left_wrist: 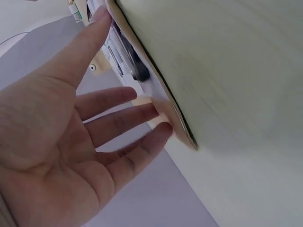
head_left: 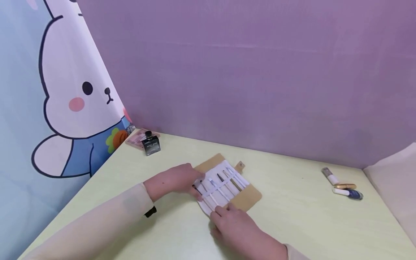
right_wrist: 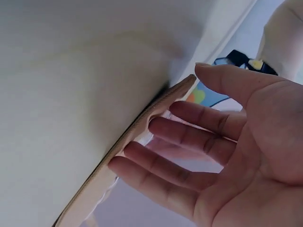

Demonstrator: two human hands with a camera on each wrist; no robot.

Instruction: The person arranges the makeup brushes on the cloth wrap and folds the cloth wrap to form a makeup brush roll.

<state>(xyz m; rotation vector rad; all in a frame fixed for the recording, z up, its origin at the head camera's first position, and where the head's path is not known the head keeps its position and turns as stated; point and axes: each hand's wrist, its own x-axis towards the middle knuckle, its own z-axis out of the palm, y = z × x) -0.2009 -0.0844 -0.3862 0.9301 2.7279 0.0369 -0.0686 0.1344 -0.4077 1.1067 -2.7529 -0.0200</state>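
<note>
An unfolded tan case with a white lining lies on the table, several slim pen-like sticks tucked under its strap. Whether they are pens or brushes I cannot tell. My left hand is at the case's left edge; in the left wrist view the thumb touches the edge and the other fingers are extended over the lining. At the near edge is my right hand. The right wrist view shows its fingertips resting along the tan border, thumb apart from it.
At the back left, a dark square perfume bottle stands by a pink palette. On the right lie a small clear-and-white tube, a gold tube and a dark blue bottle with a white cap. A purple cloth wall borders the table.
</note>
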